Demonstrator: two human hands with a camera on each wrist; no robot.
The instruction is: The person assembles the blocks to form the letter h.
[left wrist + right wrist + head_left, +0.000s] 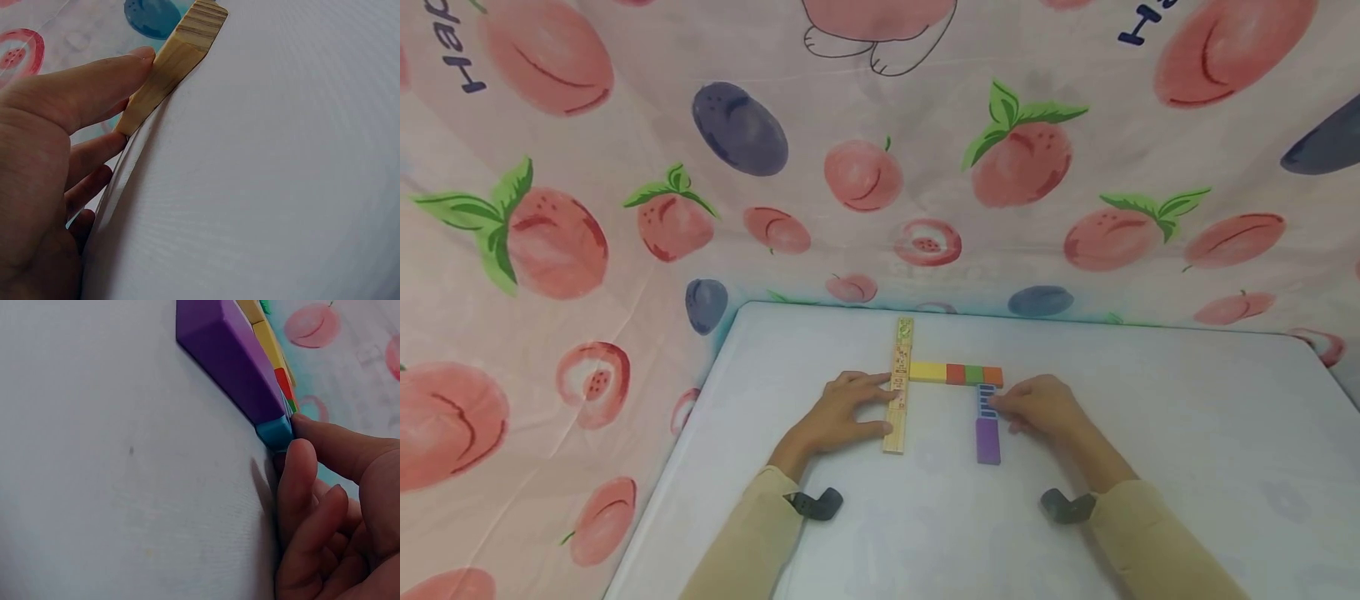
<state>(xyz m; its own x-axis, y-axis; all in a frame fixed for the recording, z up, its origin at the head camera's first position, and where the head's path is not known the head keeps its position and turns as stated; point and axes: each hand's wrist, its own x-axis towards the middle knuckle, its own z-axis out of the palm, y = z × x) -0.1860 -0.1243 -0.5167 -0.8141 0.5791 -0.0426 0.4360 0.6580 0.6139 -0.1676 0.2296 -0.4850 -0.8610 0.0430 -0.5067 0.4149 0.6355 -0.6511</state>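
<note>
In the head view my left hand (844, 414) touches the left side of a narrow row of wooden blocks (898, 387), printed with small pictures along its upper part and plain at its near end. The thumb (134, 69) lies against the plain wood (172, 65) in the left wrist view. My right hand (1045, 406) has a fingertip at the right edge of a blue striped block (987, 402). That block lies end to end with a purple block (988, 442). Across the far end runs a row of yellow, red, green and orange blocks (957, 373), meeting the wooden row.
A white table (925, 533) carries the blocks. Fruit-printed cloth (865, 100) hangs behind it and along the left. Dark wrist devices (818, 504) sit at both sleeve cuffs.
</note>
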